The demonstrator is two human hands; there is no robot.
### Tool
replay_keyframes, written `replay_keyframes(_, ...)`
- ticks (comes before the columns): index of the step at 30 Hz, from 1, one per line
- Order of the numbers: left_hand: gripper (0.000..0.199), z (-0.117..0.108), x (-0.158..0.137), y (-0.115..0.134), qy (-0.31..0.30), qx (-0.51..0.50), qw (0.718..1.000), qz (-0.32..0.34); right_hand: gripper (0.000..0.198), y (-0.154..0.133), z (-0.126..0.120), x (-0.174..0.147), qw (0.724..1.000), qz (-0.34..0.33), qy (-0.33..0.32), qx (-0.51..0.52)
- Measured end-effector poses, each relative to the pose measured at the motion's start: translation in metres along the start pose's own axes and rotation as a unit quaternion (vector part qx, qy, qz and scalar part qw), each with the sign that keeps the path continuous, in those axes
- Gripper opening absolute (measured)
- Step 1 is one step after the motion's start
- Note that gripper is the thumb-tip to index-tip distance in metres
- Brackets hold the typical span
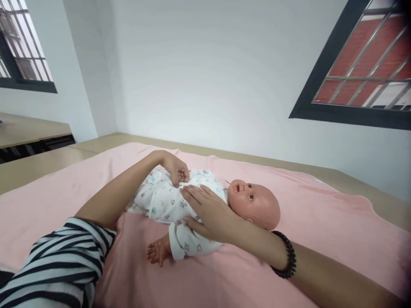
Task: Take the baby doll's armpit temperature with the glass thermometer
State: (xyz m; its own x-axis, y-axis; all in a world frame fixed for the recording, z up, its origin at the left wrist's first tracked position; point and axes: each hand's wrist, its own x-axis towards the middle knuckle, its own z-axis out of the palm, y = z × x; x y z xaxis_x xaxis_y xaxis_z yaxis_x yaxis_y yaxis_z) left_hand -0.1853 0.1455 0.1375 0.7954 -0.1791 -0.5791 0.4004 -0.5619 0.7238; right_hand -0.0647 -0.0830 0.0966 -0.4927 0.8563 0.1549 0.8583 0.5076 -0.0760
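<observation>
A baby doll [257,205] lies on its back, its head to the right, in a white printed baby shirt [163,201]. My left hand [176,167] is bent down over the far side of the doll's belly, fingers curled in against the shirt. Whether they pinch any cloth is hidden. Flat on the doll's chest rests my right hand [210,209], open, its fingers stretched out and the thumb apart near the doll's sleeve [189,244]. The doll's hand [159,251] sticks out of that sleeve toward me.
Beneath the doll a pink cloth [321,222] covers much of a wooden-coloured table [41,164]. A white wall [205,77] rises behind it. Barred windows are at the left and right [362,64]. Another table [28,128] stands at the far left.
</observation>
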Motion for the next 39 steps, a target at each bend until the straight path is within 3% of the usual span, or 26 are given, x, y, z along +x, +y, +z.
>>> replay_keyframes(13,0.019,0.010,-0.006,0.024,0.017,0.113,0.992,-0.050,0.058,0.000,0.008,0.001,0.999,-0.011,0.024,-0.018)
replay_keyframes(20,0.015,0.025,-0.008,0.044,0.116,0.264,0.946,-0.147,0.057,0.000,0.007,-0.001,0.999,-0.010,0.026,-0.017)
replay_keyframes(27,0.020,0.012,-0.012,0.030,0.053,0.132,0.986,-0.082,0.060,0.001,0.012,-0.001,0.999,-0.006,0.036,-0.036)
replay_keyframes(39,0.034,-0.001,-0.010,0.004,0.025,0.067,0.997,0.021,0.061,-0.003,0.012,-0.003,0.999,0.009,0.036,-0.040)
